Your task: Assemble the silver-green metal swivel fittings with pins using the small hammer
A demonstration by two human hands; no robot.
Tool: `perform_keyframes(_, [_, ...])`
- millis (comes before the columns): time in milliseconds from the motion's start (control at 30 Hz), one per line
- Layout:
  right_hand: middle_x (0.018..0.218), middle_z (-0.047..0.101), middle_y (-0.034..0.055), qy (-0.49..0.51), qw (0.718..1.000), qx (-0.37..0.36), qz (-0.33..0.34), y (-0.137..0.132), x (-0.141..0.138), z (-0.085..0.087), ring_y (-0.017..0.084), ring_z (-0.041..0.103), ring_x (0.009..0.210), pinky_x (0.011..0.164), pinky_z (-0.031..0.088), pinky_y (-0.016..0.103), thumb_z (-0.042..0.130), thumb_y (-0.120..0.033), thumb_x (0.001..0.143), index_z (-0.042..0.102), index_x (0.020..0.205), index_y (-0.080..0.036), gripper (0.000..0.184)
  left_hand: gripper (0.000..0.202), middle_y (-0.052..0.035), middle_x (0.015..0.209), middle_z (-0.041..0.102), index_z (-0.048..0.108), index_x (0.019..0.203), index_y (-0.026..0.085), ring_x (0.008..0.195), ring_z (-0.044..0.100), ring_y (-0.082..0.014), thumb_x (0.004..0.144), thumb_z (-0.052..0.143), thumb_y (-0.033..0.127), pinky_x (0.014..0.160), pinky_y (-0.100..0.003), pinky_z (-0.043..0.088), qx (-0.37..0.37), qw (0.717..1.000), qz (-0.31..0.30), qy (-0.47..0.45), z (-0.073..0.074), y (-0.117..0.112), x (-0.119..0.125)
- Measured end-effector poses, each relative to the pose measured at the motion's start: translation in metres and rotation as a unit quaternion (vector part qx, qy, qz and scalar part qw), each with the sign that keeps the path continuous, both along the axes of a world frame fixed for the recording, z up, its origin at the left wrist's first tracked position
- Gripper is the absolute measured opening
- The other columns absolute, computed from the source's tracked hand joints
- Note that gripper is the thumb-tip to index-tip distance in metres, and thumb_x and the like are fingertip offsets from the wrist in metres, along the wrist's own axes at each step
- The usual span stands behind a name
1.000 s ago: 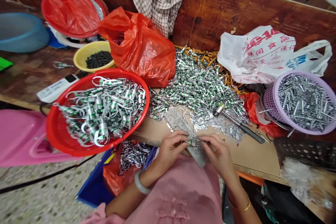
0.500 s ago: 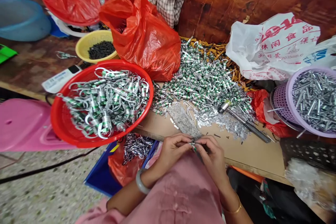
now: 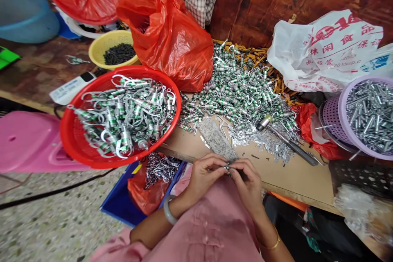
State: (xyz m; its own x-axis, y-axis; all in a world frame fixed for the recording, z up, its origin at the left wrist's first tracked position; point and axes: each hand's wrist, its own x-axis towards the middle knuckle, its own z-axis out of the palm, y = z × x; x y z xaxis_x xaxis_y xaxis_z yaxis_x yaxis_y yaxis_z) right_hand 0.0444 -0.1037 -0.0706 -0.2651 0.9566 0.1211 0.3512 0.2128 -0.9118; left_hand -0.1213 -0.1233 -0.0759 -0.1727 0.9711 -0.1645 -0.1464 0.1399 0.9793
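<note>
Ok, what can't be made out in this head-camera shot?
Head view:
The small green-banded metal part between the left hand and right hand: the fingers hide most of it.
Inside of the red plastic bag: its folds hide it.
Lilac basket: the right edge cuts it off.

And there it is: one tiny metal fitting (image 3: pixel 227 168), silver with a flash of green, pinched up between the left-hand grip (image 3: pixel 204 176) and the right-hand grip (image 3: pixel 248 184). Both sets of fingertips (image 3: pixel 220 165) close in around it from either side, right at the centre of the action. Most of it is hidden, so its exact shape and tilt can't be called from here.
</note>
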Motion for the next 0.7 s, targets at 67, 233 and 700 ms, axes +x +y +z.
perform_keyframes(67, [0.09, 0.066, 0.0042, -0.005, 1.0, 0.016, 0.007, 0.0, 0.002, 0.0, 0.019, 0.064, 0.087, 0.076, 0.053, 0.032, 0.061, -0.023, 0.096, 0.07, 0.091, -0.023, 0.01, 0.003, -0.0066, 0.083, 0.077, 0.081, 0.072, 0.021, 0.078, 0.071, -0.0196, 0.072, 0.084, 0.02, 0.07, -0.028, 0.056, -0.011, 0.999, 0.011, -0.035, -0.002, -0.001, 0.003])
perform_keyframes(233, [0.092, 0.066, 0.0039, -0.017, 0.998, 0.061, 0.031, -0.001, 0.005, 0.002, 0.018, 0.064, 0.089, 0.078, 0.053, 0.031, 0.061, -0.019, 0.097, 0.068, 0.095, -0.024, 0.009, 0.008, -0.0064, 0.083, 0.076, 0.079, 0.072, 0.018, 0.08, 0.07, -0.0197, 0.07, 0.085, 0.023, 0.073, -0.028, 0.056, -0.032, 0.995, 0.011, -0.092, -0.007, -0.004, 0.006])
perform_keyframes(700, [0.101, 0.068, 0.0059, -0.068, 0.993, 0.029, 0.09, 0.009, 0.019, 0.013, 0.02, 0.066, 0.096, 0.081, 0.055, 0.033, 0.063, -0.024, 0.095, 0.066, 0.107, -0.025, 0.012, 0.013, -0.011, 0.102, 0.07, 0.068, 0.097, 0.016, 0.096, 0.061, -0.0209, 0.095, 0.057, 0.01, 0.085, -0.034, 0.052, 0.244, 0.899, -0.18, 0.317, 0.013, 0.007, -0.015])
